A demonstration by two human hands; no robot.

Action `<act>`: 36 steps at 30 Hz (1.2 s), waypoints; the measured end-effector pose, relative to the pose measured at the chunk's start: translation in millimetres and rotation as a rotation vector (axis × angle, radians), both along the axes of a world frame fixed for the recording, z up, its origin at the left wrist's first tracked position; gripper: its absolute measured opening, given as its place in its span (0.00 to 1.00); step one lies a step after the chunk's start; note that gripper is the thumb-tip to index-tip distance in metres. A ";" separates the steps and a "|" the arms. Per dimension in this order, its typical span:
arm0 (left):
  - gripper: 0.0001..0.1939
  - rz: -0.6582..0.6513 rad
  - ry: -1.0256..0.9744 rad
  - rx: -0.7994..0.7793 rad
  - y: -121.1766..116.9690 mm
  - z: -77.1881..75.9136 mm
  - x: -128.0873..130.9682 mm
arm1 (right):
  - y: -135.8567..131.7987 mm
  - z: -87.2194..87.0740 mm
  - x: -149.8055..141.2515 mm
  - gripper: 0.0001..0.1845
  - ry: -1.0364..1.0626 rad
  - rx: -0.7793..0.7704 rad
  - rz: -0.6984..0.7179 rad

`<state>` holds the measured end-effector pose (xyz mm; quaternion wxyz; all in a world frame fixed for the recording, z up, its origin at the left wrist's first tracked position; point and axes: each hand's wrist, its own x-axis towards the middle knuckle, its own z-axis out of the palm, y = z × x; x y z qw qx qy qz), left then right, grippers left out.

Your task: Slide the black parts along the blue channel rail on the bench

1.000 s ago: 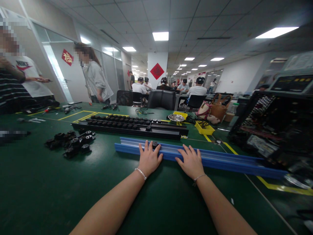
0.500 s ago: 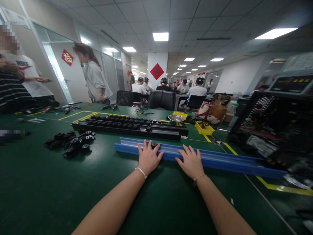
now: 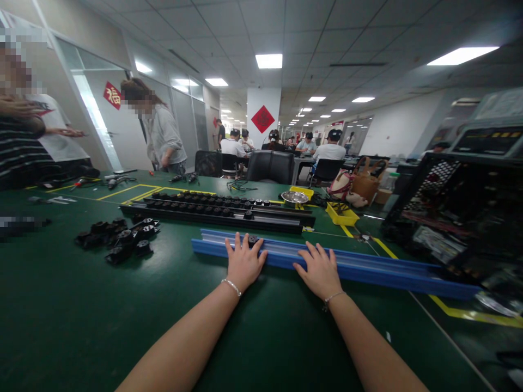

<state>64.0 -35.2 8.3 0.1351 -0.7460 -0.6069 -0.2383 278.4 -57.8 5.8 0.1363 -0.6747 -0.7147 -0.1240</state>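
Observation:
A long blue channel rail (image 3: 379, 270) lies across the green table in front of me. My left hand (image 3: 244, 263) rests on its left part with the fingers spread. Just beyond those fingers, a small black block (image 3: 253, 240) sits in the rail's groove, partly hidden by the hand; whether the fingers touch it I cannot tell. Over the rail's middle, my right hand (image 3: 321, 269) lies with fingers apart and holds nothing.
Black rails (image 3: 220, 213) carrying rows of black blocks lie behind the blue one. Loose black blocks (image 3: 122, 239) are heaped at left. A metal bowl (image 3: 294, 197) and a yellow bin (image 3: 341, 214) stand beyond. An open computer case (image 3: 449, 212) stands at right. People stand across the table.
My left hand has slid slightly left along the rail, and the small black block has shifted left with it. My right hand has stayed in place.

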 end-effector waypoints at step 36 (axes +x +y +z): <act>0.22 0.018 -0.042 0.009 4.3 -1.9 -6.1 | 1.7 -2.4 1.2 0.22 -0.006 0.031 0.009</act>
